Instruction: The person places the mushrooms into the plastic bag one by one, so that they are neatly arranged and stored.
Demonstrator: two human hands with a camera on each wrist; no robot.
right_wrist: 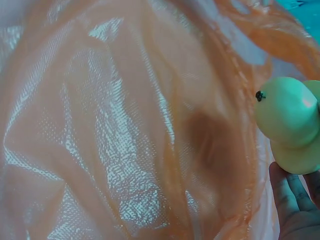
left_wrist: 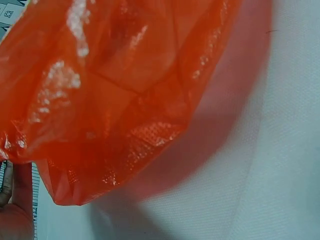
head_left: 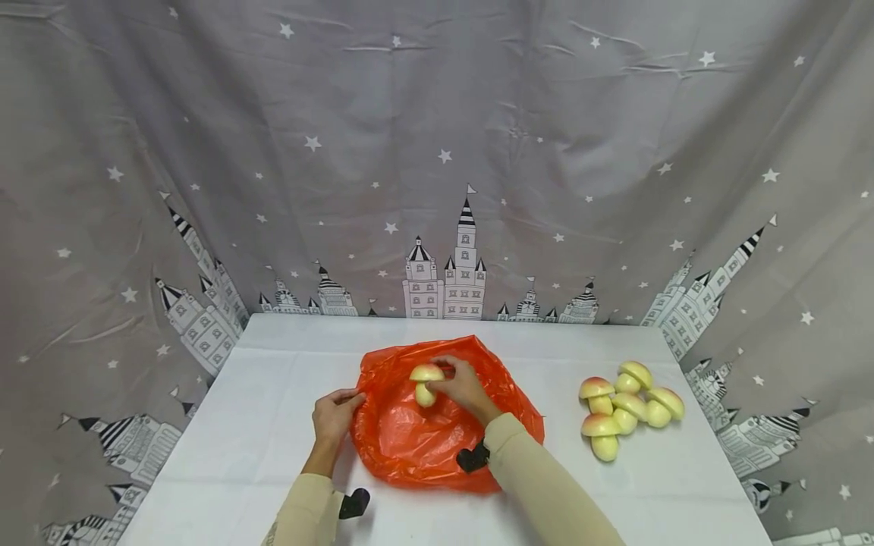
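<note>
A red plastic bag [head_left: 403,436] lies spread open on the table, its inside facing up. My left hand [head_left: 334,417] pinches the bag's left edge; in the left wrist view its fingers [left_wrist: 7,185] show at the lower left beside the red film [left_wrist: 120,100]. Over the bag's opening, my right hand [head_left: 464,387] grips a toy mushroom [head_left: 426,383] with a yellow stem and a red-and-yellow cap. The right wrist view has this mushroom [right_wrist: 287,112] at the right edge, stem end toward the camera, fingertips against its cap.
Several more toy mushrooms [head_left: 628,408] lie in a cluster on the white table [head_left: 573,500], to the right of the bag. A grey curtain [head_left: 437,114] printed with stars and castles hangs behind the table and along both sides.
</note>
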